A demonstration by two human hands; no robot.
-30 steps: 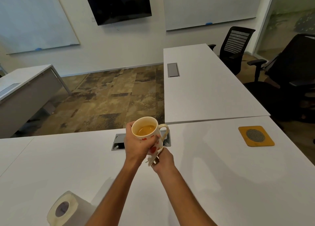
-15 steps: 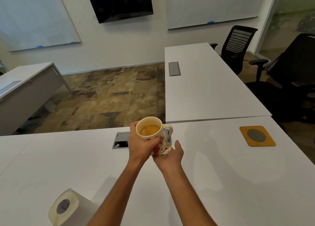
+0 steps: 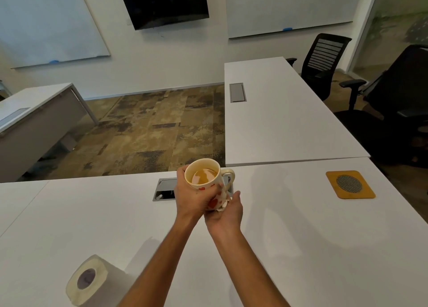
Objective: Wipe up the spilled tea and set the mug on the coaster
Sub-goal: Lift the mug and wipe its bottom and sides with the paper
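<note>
The left hand (image 3: 193, 196) has its grip wrapped round the mug (image 3: 205, 179), fingers curled about the body, holding it up above the bench (image 3: 289, 249) with the handle to the right. Amber tea (image 3: 203, 176) sits low inside; red hearts mark the cream wall. The right hand (image 3: 228, 210) cups beneath the mug's base, its grip pressing a crumpled white tissue (image 3: 223, 201) against the underside; how tightly the fingers close on the tissue cannot be told. The coaster (image 3: 350, 184), orange with a grey mesh disc, lies flat on the bench well apart to the right. A paper roll (image 3: 86, 281) rests on its side near the left front edge. A grey cable hatch (image 3: 165, 189) lies just behind the hands.
</note>
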